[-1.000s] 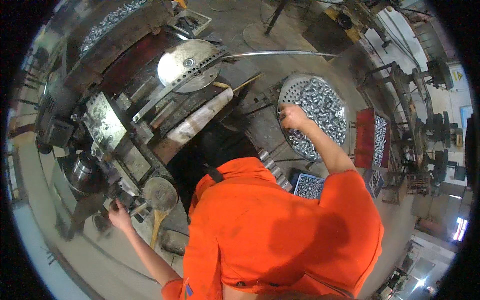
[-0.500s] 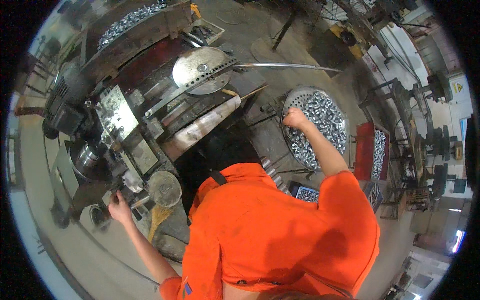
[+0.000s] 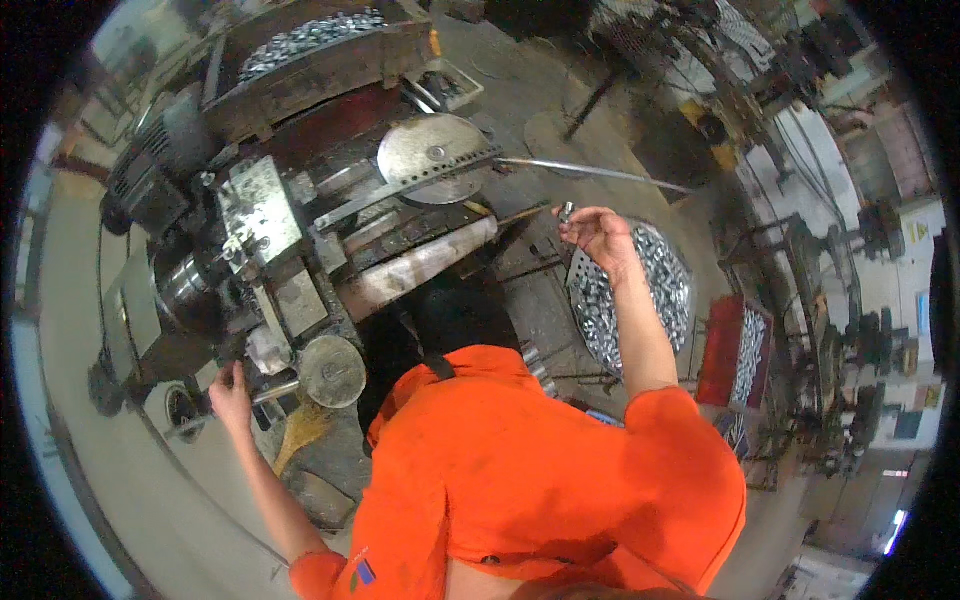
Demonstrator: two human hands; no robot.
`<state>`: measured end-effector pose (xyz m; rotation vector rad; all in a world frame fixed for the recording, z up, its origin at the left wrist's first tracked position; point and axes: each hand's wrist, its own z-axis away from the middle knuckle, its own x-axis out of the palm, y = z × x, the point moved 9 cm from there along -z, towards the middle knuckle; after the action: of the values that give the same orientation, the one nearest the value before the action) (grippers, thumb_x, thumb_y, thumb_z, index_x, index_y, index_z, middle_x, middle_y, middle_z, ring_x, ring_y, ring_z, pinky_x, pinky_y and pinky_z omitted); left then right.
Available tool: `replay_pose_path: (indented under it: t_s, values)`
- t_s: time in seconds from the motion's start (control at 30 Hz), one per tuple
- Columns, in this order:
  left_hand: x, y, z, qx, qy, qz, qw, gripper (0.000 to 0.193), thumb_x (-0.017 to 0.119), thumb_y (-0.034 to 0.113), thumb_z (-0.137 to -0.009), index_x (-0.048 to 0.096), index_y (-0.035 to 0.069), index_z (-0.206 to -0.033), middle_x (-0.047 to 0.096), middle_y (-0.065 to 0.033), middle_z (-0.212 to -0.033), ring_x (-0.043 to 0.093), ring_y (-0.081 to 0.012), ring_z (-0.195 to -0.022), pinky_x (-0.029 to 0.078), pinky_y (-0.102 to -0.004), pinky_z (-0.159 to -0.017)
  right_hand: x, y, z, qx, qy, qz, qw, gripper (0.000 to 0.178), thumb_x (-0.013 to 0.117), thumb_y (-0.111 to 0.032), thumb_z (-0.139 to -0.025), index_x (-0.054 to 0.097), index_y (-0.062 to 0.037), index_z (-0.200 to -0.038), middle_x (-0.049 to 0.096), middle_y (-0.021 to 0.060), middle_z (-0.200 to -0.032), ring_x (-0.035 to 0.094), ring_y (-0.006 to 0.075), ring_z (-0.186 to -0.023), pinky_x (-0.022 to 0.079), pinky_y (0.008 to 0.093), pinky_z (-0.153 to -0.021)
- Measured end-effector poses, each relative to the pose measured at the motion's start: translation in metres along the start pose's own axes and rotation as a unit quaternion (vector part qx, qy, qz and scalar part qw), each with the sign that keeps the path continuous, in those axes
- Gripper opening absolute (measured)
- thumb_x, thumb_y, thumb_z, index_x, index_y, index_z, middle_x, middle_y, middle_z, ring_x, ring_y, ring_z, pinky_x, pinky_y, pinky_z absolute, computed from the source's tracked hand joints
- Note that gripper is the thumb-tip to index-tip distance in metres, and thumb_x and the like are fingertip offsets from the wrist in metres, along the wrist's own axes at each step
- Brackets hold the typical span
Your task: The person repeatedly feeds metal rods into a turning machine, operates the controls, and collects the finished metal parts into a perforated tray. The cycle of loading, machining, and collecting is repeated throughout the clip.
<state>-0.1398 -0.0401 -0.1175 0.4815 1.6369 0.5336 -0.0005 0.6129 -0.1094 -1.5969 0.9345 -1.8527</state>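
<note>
My right hand is raised over the near-left rim of a perforated round pan. It pinches a small shiny metal sleeve between thumb and fingertips. The pan holds a heap of similar metal pieces. On the far left, my left hand has its fingers drawn together near the front of a lathe-like machine. A metal bar runs beside that hand; whether the fingers grip it is hidden. The machine's round chuck lies beyond my left hand.
A flat round disc sits right of my left hand, above a straw brush. A large metal disc and a long rod lie across the machine. A red bin of metal parts stands beyond the pan; another trough is at the back.
My right hand has lifted from the pan's edge with a metal sleeve now showing in its fingers. My left hand stays near the machine, its fingers now pointing more upward. The view has shifted slightly.
</note>
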Motion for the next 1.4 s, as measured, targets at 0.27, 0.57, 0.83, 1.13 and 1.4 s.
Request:
replay_pose_path:
  t_s: [0.27,0.57,0.83,1.13,1.4]
  values:
    - [-0.126,0.000,0.031,0.001,0.097,0.048,0.994,0.027,0.059,0.019,-0.086,0.061,-0.007,-0.094,0.062,-0.0081,-0.075,0.055,-0.0100,-0.070,0.045,-0.0241,-0.065,0.154,0.037,-0.096,0.001,-0.102,0.669,0.736,0.023,0.053,-0.010,-0.061,0.071,-0.0090,-0.074,0.065,0.0166,-0.079,0.062,0.0237,-0.069,0.048,0.0293,-0.069]
    - [-0.240,-0.075,0.149,-0.134,0.187,-0.236,0.944,0.020,0.058,0.023,-0.083,0.063,0.005,-0.092,0.060,-0.0145,-0.065,0.057,-0.0314,-0.058,0.043,-0.0383,-0.053,0.480,0.138,-0.106,-0.315,-0.465,0.622,0.545,0.031,0.061,-0.016,-0.055,0.068,-0.0043,-0.083,0.055,0.0217,-0.112,0.054,0.0367,-0.099,0.045,0.0379,-0.085]
    - [-0.182,-0.108,0.231,-0.236,0.160,-0.132,0.949,0.036,0.046,0.030,-0.091,0.059,-0.002,-0.080,0.057,-0.0180,-0.060,0.056,-0.0305,-0.055,0.043,-0.0380,-0.055,0.504,0.254,-0.165,-0.185,-0.421,0.781,0.423,0.022,0.060,-0.016,-0.054,0.064,0.0014,-0.067,0.061,0.0222,-0.068,0.062,0.0362,-0.072,0.051,0.0387,-0.068]
    - [-0.168,-0.112,0.236,-0.266,0.226,-0.031,0.936,0.044,0.040,0.030,-0.094,0.053,-0.004,-0.069,0.054,-0.0139,-0.054,0.053,-0.0230,-0.049,0.042,-0.0365,-0.052,0.498,0.257,-0.181,-0.179,-0.396,0.742,0.511,0.021,0.057,-0.015,-0.057,0.063,0.0022,-0.068,0.060,0.0244,-0.074,0.061,0.0389,-0.074,0.050,0.0393,-0.069]
    - [-0.172,-0.097,0.231,-0.240,0.241,-0.147,0.929,0.040,0.041,0.028,-0.094,0.054,-0.004,-0.073,0.055,-0.0192,-0.058,0.056,-0.0359,-0.057,0.043,-0.0429,-0.054,0.502,0.260,-0.207,-0.199,-0.467,0.606,0.612,0.006,0.062,-0.010,-0.060,0.060,-0.0045,-0.058,0.057,0.0112,-0.057,0.056,0.0214,-0.051,0.043,0.0300,-0.050]
